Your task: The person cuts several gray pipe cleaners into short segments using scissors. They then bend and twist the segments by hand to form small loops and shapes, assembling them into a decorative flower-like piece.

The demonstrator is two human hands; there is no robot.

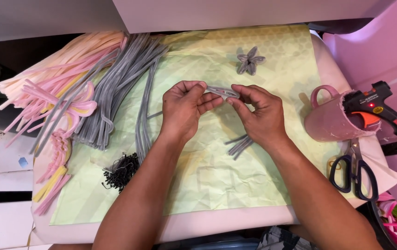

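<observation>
Overhead, the view falls on a small pale table (235, 222) spread with a crinkled yellow-green paper sheet (217, 176), set against a white wall, with white floor tiles showing at the left and pink surfaces at the right. Along the left edge lie bundles of pink and cream pipe cleaners (45, 88) and a thick sheaf of grey pipe cleaners (115, 88), with a heap of small black wire pieces (122, 171) nearer the person. A finished grey flower (250, 60) rests at the far side of the sheet. At the right stands a pink mug (330, 118) with a black glue gun (379, 109) propped in it, and black-handled scissors (353, 173) lie just below. Above the middle of the sheet, the left hand (184, 111) and the right hand (258, 113) meet, each pinching one end of a grey pipe cleaner loop (224, 92) folded into a narrow petal shape; it spans the gap between the fingertips. A few short grey pieces (240, 146) lie on the sheet under the right wrist.
</observation>
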